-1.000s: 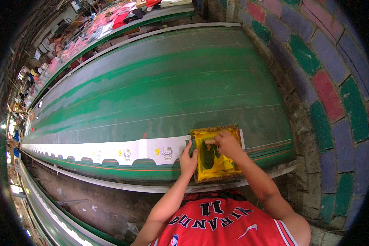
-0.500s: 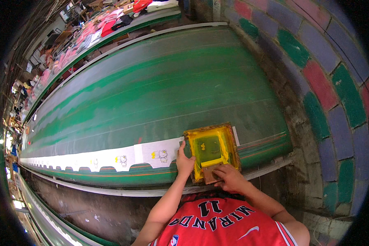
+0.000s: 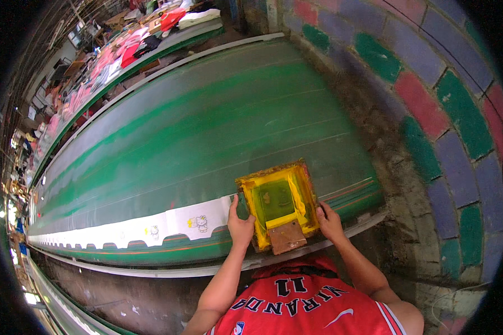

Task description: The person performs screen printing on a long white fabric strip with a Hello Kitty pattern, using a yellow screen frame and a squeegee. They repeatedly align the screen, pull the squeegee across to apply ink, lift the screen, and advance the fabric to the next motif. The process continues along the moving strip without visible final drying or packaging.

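Note:
My left hand (image 3: 241,225) grips the left side of a square screen-printing frame (image 3: 248,188) smeared with yellow ink, thumb along its edge. On the opposite side, my right hand (image 3: 330,222) holds the frame's right edge. A brown squeegee (image 3: 286,237) leans inside the frame at its near end, with no hand on it. Through the greenish mesh (image 3: 276,196) a faint design shows. Left of the frame runs a strip of white fabric pieces (image 3: 176,216) printed with small cartoon figures and yellow marks. Whether the frame touches the table or is slightly raised, I cannot tell.
The long green printing table (image 3: 207,123) has a pale metal rail (image 3: 151,272) along its near edge. A painted brick wall (image 3: 419,100) closes off the right side. Beyond stands another table heaped with coloured garments (image 3: 117,56).
My right hand has let go of the squeegee and taken hold of the frame's right edge. My left hand stays on the left side. The whole view has shifted slightly.

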`<state>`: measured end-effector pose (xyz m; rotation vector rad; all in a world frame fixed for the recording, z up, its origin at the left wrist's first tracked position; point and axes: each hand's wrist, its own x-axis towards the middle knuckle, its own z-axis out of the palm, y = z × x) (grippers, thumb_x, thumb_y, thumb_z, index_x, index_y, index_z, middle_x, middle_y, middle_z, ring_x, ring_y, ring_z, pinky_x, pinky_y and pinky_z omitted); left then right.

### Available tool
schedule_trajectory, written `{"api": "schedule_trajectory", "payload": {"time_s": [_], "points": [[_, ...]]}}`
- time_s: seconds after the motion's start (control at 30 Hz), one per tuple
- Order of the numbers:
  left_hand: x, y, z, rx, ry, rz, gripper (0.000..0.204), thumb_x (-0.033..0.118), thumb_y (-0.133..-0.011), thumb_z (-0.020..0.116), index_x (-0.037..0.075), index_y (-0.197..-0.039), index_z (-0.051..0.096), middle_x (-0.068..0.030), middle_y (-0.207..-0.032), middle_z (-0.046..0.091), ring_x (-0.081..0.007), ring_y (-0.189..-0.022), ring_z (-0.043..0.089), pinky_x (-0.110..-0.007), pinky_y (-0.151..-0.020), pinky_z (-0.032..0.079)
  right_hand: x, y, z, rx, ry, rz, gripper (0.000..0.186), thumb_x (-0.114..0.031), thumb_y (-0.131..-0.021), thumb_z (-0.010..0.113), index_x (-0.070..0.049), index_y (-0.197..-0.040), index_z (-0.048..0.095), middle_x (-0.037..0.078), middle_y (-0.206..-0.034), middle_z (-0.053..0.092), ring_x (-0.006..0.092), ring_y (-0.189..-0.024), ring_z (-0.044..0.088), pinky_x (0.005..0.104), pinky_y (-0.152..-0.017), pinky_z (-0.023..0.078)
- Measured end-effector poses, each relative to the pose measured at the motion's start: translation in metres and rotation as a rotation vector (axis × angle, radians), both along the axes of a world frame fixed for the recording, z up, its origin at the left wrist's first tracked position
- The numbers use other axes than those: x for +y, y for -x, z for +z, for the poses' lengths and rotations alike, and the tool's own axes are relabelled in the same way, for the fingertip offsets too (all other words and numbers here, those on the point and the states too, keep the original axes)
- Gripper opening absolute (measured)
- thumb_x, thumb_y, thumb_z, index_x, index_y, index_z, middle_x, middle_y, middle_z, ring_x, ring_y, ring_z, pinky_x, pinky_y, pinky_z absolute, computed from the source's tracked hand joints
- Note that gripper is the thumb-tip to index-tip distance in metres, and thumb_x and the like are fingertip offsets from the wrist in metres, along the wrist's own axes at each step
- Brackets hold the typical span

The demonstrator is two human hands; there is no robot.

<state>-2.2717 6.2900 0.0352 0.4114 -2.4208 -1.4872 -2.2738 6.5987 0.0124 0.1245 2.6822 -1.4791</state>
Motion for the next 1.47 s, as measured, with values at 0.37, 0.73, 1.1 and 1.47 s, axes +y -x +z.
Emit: {"api": "schedule_trajectory", "payload": {"time_s": [0.37,0.73,1.1,1.47], "points": [[0.275,0.062,0.026,-0.006,-0.07,-0.09,0.085,-0.005,-0.078,0.073,0.001,-0.158,0.046,-0.0222,-0.157,0.053,-0.036,-0.148,0.048,-0.042,-0.124,0.036,0.278,0.036,0.023,-0.018,0.079,-0.163,0.046,-0.035,-0.11,0.057,-0.003,-0.141,0.067,0.024,-0.132,0.072,0.0336,-0.122,0.07,0.0421,-0.106,0.052],[0.49,0.083,0.028,0.0,-0.135,-0.049,0.084,-0.007,-0.078,0.074,0.0,-0.157,0.047,-0.0221,-0.157,0.053,-0.0354,-0.148,0.048,-0.042,-0.124,0.036,0.49,0.07,0.049,-0.086,0.074,-0.14,0.044,-0.031,-0.107,0.062,-0.001,-0.139,0.067,0.022,-0.133,0.072,0.0331,-0.125,0.069,0.0414,-0.109,0.051],[0.507,0.127,0.019,0.028,-0.049,0.168,0.086,-0.007,-0.075,0.075,0.004,-0.157,0.049,-0.022,-0.152,0.056,-0.0374,-0.145,0.051,-0.043,-0.122,0.039,0.508,0.18,0.008,-0.023,0.067,0.106,0.049,-0.035,-0.108,0.061,0.002,-0.14,0.065,0.022,-0.132,0.072,0.0311,-0.123,0.067,0.0398,-0.109,0.049],[0.507,0.132,0.045,0.052,-0.084,0.552,0.088,-0.008,-0.073,0.076,0.004,-0.156,0.049,-0.0199,-0.156,0.056,-0.0339,-0.148,0.048,-0.041,-0.125,0.035,0.461,0.287,0.041,-0.08,0.091,0.445,0.044,-0.027,-0.106,0.064,0.003,-0.139,0.065,0.021,-0.128,0.075,0.0253,-0.119,0.07,0.038,-0.105,0.052]]}}
